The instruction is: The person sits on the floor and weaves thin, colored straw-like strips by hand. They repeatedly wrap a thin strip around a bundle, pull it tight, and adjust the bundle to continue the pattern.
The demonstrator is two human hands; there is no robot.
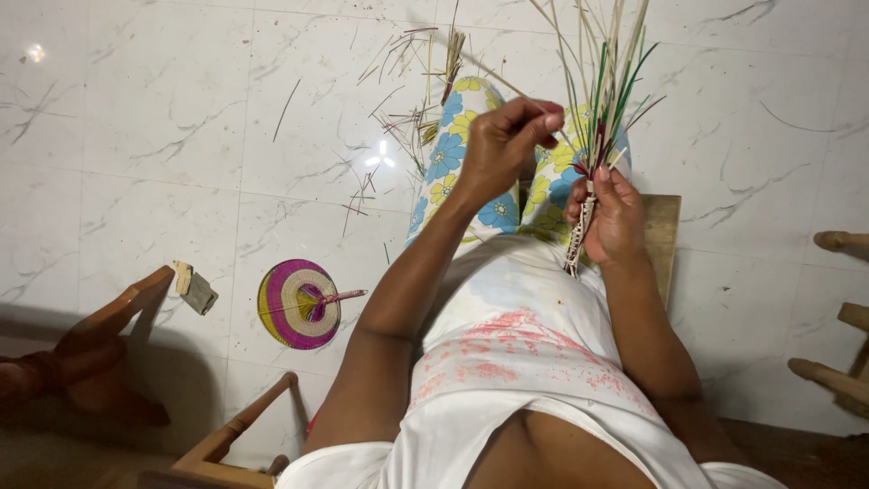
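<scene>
Over marble floor, right hand's grip tight around straw bundle.

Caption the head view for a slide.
Left hand pinches one straw while right hand grips a bundle of coloured straws; a woven fan lies on the floor.

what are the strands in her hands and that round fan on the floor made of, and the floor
Strands: thin stiff strips, likely dried grass or palm leaf, some dyed green and maroon; matte.
Fan: seemingly the same fibre, woven in pink, purple and yellow rings.
Floor: glossy white veined tiles, marble or marble-look ceramic; a light glints off it.
</scene>
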